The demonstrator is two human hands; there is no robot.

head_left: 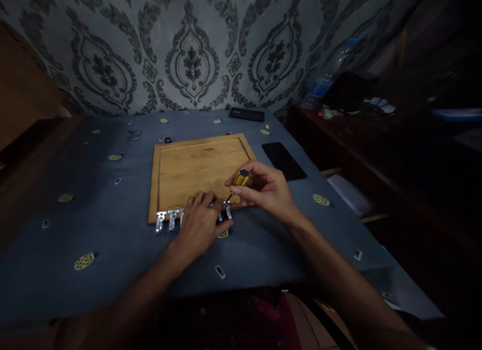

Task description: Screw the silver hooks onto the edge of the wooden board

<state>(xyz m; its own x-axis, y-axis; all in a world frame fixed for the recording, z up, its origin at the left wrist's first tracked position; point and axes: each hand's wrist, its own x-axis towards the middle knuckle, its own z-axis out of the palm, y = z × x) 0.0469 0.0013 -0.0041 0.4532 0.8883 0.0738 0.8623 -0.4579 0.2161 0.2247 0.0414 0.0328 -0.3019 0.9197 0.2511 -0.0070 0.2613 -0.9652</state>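
Observation:
A wooden board (199, 165) with a raised frame lies on the cloth-covered table. Along its near edge runs a metal hook rail (172, 214) with several silver hooks hanging over the side. My left hand (199, 222) is closed over the middle of this rail, its fingers on the board and its thumb at the near side, hiding some hooks. In my right hand (269, 189) is a small screwdriver with a yellow and black handle (241, 177), pinched between thumb and fingers. Its shaft slants down to the rail near the right-hand hooks; the tip's exact contact is too small to tell.
A black phone (284, 160) lies right of the board, and a dark, flat case-like object (246, 114) lies behind it. Small dark hardware (167, 139) touches the board's far edge. A plastic bottle (327, 81) stands on the dark side table (324, 134) at the right.

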